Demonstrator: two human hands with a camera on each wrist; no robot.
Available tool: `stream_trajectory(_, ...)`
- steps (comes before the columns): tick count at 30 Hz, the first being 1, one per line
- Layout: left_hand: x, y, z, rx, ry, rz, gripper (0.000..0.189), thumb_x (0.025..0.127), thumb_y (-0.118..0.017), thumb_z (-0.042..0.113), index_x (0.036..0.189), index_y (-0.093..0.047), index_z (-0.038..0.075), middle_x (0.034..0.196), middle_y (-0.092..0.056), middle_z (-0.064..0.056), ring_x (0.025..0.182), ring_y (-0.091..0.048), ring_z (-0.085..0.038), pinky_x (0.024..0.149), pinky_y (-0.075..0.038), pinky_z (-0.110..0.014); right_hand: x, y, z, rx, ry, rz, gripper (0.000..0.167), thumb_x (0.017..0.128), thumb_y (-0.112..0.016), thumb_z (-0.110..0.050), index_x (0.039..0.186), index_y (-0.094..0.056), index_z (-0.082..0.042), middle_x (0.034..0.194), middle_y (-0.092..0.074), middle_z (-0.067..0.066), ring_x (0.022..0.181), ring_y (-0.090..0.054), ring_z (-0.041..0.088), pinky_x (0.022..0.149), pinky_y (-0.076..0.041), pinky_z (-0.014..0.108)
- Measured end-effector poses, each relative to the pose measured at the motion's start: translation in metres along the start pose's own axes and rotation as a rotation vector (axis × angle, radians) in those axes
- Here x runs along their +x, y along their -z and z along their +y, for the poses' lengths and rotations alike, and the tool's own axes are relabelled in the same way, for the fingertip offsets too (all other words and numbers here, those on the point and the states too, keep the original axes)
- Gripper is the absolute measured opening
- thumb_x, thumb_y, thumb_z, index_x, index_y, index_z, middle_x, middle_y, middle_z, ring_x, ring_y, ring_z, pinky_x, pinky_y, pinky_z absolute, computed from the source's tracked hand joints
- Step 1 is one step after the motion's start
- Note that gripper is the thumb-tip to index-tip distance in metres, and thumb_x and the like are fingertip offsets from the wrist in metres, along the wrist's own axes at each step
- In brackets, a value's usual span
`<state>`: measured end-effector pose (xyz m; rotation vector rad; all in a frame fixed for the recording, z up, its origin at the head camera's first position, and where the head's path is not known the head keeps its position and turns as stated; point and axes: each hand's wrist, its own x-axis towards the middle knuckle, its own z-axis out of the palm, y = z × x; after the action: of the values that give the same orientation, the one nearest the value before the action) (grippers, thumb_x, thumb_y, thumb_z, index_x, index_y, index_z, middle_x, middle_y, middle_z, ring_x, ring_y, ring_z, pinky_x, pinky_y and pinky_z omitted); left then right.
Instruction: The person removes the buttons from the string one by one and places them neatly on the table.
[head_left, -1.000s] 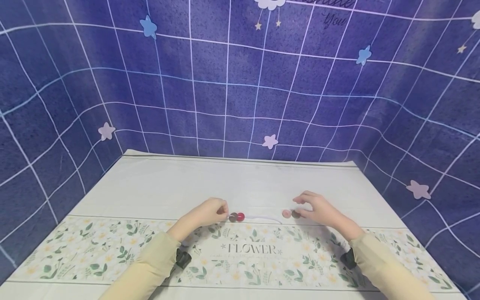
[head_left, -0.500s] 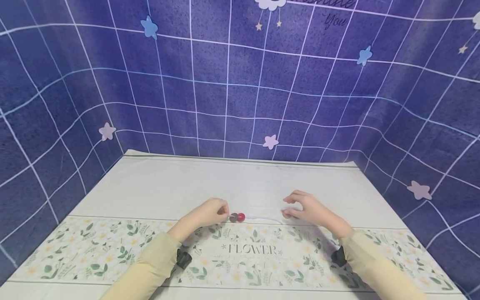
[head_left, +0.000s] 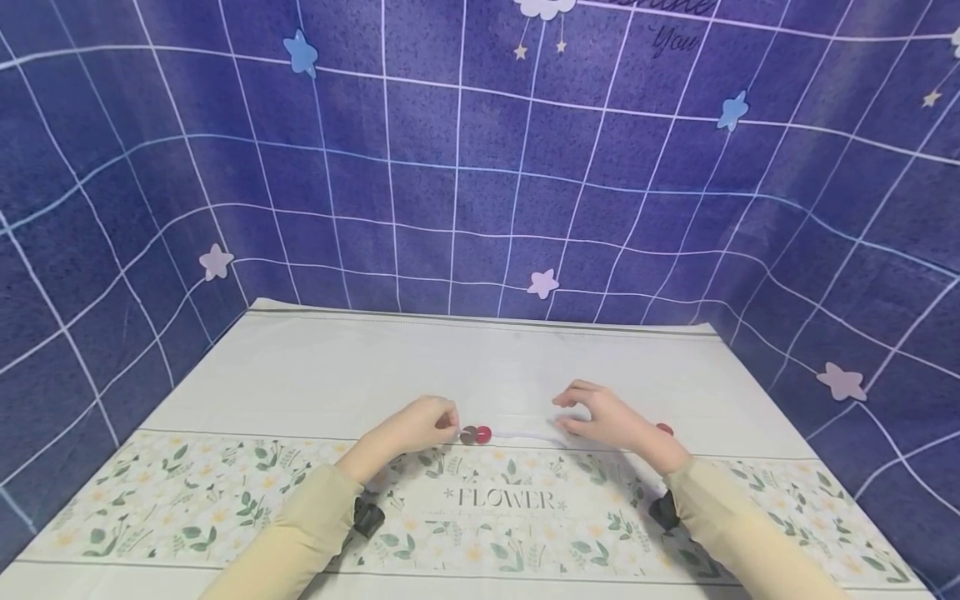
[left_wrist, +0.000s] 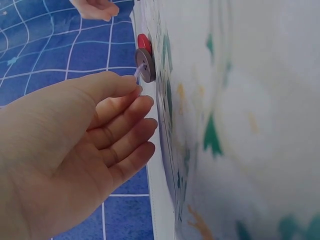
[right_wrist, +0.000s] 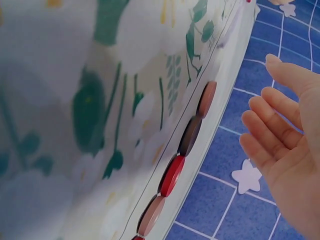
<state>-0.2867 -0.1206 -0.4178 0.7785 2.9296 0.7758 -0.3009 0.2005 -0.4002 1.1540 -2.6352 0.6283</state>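
Between thumb and forefinger, my left hand (head_left: 423, 423) pinches the end of a thin pale cord (left_wrist: 138, 71). The cord passes through a brown button (left_wrist: 145, 65), and a red button (head_left: 483, 434) lies against it. From there the cord (head_left: 521, 435) runs rightward along the white cloth. My right hand (head_left: 606, 418) hovers near the cord's far end, fingers loosely bent and holding nothing. In the right wrist view, a row of buttons lies beside that hand: pink (right_wrist: 207, 99), brown (right_wrist: 190, 135), red (right_wrist: 172, 175) and a paler pink one (right_wrist: 151, 215).
A white tablecloth (head_left: 360, 358) with a printed flower band (head_left: 247, 508) covers the table. Blue grid-patterned curtain (head_left: 480, 208) encloses the back and both sides. One red button (head_left: 664, 428) shows beyond my right wrist.
My right hand has moved left from above the loose buttons toward the cord's end. The pink button is now hidden and a red one shows behind the wrist. My left hand stays put.
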Motion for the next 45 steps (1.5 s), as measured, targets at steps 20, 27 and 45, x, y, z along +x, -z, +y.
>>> stream_trajectory(20,-0.001,0.000,-0.002,0.000,-0.030,0.005,0.007,0.084,-0.065,0.017,0.079,-0.061,0.015,0.083,-0.065,0.002,0.081,-0.059,-0.014,0.083,-0.051,-0.038,0.014,-0.011,-0.009,0.040,0.040,-0.025,0.027,0.085,-0.067,-0.019,0.106,-0.066,-0.002,0.100,-0.066,0.007,0.094,-0.064,0.018,0.086,-0.052,0.035)
stream_trajectory(27,-0.001,-0.001,-0.001,-0.003,-0.025,0.004,0.007,0.084,-0.065,0.016,0.078,-0.061,0.015,0.081,-0.064,0.003,0.081,-0.059,-0.013,0.082,-0.051,-0.038,0.019,-0.017,-0.012,0.044,0.060,-0.026,0.026,0.085,-0.068,-0.020,0.106,-0.066,-0.003,0.100,-0.066,0.006,0.094,-0.064,0.018,0.087,-0.052,0.035)
stream_trajectory(45,0.000,-0.001,-0.001,-0.004,-0.019,-0.007,0.006,0.083,-0.065,0.015,0.079,-0.061,0.015,0.080,-0.063,0.003,0.080,-0.059,-0.013,0.082,-0.051,-0.037,0.032,-0.024,-0.025,0.055,0.075,-0.054,0.026,0.084,-0.069,-0.021,0.105,-0.067,-0.005,0.102,-0.065,0.002,0.096,-0.063,0.017,0.089,-0.051,0.033)
